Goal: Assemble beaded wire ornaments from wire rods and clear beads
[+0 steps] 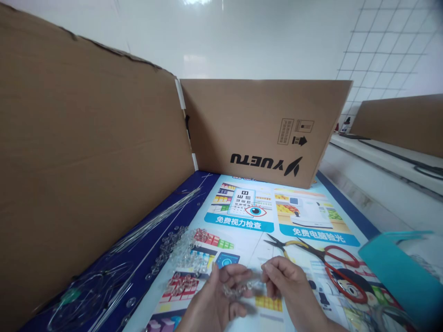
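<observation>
A short string of clear beads (pixel 242 289) is hanging between the two hands near the bottom edge of the view, low over the tabletop (pixel 346 205). The left hand (pixel 218 302) is cupping it from below with curled fingers, and the right hand (pixel 287 286) is pinching its right end between thumb and fingertip; the hands are sitting close together, both closed on the strand. The beads are looking small, hard, glossy and likely slippery, and the strand is looking very light and limp, so it is probably best held at its ends, with a palm under the sag. Just left and farther off, a loose heap of beads (pixel 180 251) is spreading over a printed poster (pixel 249 216), smooth and shiny. Thin clear wires (pixel 155 223) are lying along the blue left margin. Pliers (pixel 287 246) with yellow handles and red-handled scissors (pixel 341 265) are resting to the right, beside a teal box (pixel 398 276). Stiff brown cardboard (pixel 263 124) is standing as walls on the left and far sides.
</observation>
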The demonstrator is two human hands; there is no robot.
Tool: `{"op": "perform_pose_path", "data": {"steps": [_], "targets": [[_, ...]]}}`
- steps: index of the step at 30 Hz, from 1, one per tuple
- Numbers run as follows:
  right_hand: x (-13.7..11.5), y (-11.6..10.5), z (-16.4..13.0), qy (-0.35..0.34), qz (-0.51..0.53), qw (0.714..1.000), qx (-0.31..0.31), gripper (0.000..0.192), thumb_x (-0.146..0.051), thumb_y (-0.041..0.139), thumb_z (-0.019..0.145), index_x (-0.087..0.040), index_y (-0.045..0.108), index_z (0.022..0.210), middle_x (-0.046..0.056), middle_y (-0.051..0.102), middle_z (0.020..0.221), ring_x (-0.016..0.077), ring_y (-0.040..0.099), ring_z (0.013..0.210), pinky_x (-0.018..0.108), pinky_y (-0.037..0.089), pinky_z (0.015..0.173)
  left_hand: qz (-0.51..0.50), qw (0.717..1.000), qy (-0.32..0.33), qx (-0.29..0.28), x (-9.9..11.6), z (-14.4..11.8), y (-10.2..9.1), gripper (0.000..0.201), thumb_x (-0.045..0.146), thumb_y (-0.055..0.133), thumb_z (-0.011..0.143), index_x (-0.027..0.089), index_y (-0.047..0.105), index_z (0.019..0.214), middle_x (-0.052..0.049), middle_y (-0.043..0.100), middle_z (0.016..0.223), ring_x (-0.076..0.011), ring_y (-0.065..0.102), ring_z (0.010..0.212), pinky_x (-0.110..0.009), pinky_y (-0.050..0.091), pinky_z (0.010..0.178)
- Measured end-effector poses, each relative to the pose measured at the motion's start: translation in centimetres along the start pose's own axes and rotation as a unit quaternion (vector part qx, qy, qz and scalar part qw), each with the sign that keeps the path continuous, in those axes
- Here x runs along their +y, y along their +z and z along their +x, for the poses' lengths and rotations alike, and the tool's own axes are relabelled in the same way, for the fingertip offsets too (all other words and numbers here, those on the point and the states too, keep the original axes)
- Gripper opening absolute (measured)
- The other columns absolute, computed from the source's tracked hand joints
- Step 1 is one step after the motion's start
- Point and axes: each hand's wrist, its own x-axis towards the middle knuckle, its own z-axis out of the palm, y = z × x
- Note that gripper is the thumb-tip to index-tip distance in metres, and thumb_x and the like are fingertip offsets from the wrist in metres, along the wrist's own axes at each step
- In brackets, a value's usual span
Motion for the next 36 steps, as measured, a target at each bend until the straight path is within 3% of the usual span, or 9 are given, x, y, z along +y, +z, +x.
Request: {"op": "perform_pose_path", "data": {"steps": [3,8,16,22,28,32,36], "targets": [[0.3,-0.1,0.1,-0.001,0.007,1.0,0.014,0.031,-0.045,0.059,0.077,-0.016,0.056,0.067,-0.002,0.055,0.052,0.0088,0.045,0.046,0.021,0.035,0.047,0.016,0.999,0.033,0.001,0.0,0.0,-0.2,0.055,0.064,0.042,0.076,0.018,0.063,0.098,-0.012,0.059,0.109,-0.0236,0.057,0.092,-0.031,0.045,0.068],[0.5,0.0,0.0,-0.005,0.002,1.0,-0.006,0.032,-0.046,0.058,0.078,-0.016,0.056,0.066,-0.003,0.053,0.05,0.0087,0.044,0.045,0.021,0.035,0.048,0.135,0.988,0.07,0.022,-0.9,0.0,-0.7,0.032,0.044,0.064,0.073,0.018,0.064,0.093,-0.01,0.061,0.103,-0.0223,0.057,0.089,-0.03,0.045,0.066],[1.2,0.0,-0.4,-0.006,-0.035,0.999,-0.037,0.031,-0.045,0.056,0.08,-0.015,0.058,0.07,-0.002,0.056,0.054,0.0086,0.045,0.048,0.02,0.035,0.049,0.206,0.975,0.059,0.053,-1.0,0.0,-0.7,0.028,0.043,0.063,0.075,0.018,0.058,0.086,-0.007,0.066,0.085,-0.0167,0.062,0.072,-0.027,0.047,0.059],[1.4,0.5,-0.6,0.028,-0.022,0.997,-0.062,0.027,-0.041,0.06,0.077,-0.015,0.058,0.071,-0.003,0.055,0.052,0.0076,0.045,0.047,0.019,0.033,0.047,0.277,0.959,0.06,0.033,-1.7,0.3,-1.7,0.029,0.04,0.067,0.071,0.016,0.054,0.083,-0.005,0.066,0.072,-0.015,0.062,0.062,-0.025,0.047,0.052],[0.8,0.4,-0.9,0.03,0.008,0.998,-0.056,0.029,-0.041,0.059,0.078,-0.014,0.058,0.068,-0.003,0.053,0.051,0.0074,0.043,0.047,0.02,0.031,0.049,0.253,0.962,0.08,0.059,-1.4,-0.1,-1.1,0.036,0.041,0.069,0.068,0.019,0.054,0.091,-0.009,0.059,0.103,-0.0212,0.064,0.078,-0.026,0.048,0.051],[0.7,0.1,-0.7,0.025,0.045,0.998,-0.037,0.029,-0.04,0.056,0.081,-0.015,0.058,0.069,-0.004,0.051,0.05,0.0074,0.041,0.047,0.02,0.03,0.049,0.213,0.971,0.089,0.066,-1.0,-0.3,-0.8,0.032,0.046,0.061,0.075,0.02,0.056,0.093,-0.009,0.059,0.104,-0.0224,0.06,0.086,-0.029,0.048,0.06],[0.5,0.2,-0.7,0.022,0.061,0.998,-0.026,0.029,-0.04,0.055,0.081,-0.014,0.058,0.069,-0.003,0.051,0.051,0.0075,0.041,0.048,0.02,0.029,0.05,0.234,0.956,0.126,0.123,-0.7,-0.4,-0.7,0.034,0.05,0.051,0.08,0.019,0.061,0.089,-0.009,0.062,0.104,-0.024,0.054,0.097,-0.033,0.045,0.076]]}}
